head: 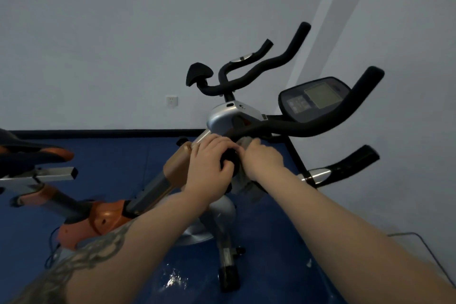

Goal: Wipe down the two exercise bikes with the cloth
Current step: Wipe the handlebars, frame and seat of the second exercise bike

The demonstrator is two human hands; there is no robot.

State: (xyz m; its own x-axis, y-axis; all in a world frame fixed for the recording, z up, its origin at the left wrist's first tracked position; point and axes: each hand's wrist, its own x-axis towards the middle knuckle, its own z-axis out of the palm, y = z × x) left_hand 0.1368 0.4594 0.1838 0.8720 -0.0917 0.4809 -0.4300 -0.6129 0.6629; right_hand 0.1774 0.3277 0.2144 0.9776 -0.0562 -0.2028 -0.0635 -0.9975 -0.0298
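Standing close to the orange bike [103, 219], I see its copper-coloured frame run as one long slanted line from low on the near left up toward the far right, where it ends at a silver housing [222, 118] under the black handlebar [320, 123]. Its dark saddle [29, 148] with orange trim juts in at the far left edge. The handlebar curves up and away to the right, with a dark console [313, 99] and grey screen perched behind it. A second bike's black handlebars [261, 69] and saddle [198, 73] stand farther off against the pale wall [123, 32]. The cloth [243, 180] is a pale grey, crumpled rag bunched at the near end of the handlebar, hanging down a little below the hands. The right hand [261, 158] comes in from the near right with the forearm stretched straight, its fingers curled down over the cloth and pressing it onto the bar. The left hand [209, 163], on a tattooed forearm, reaches from the near left and wraps its fingers round a black knob-like part [228, 158] just beside the cloth; the blur makes it hard to say exactly what that part is. Both hands sit touching or nearly so above the blue floor [123, 155].
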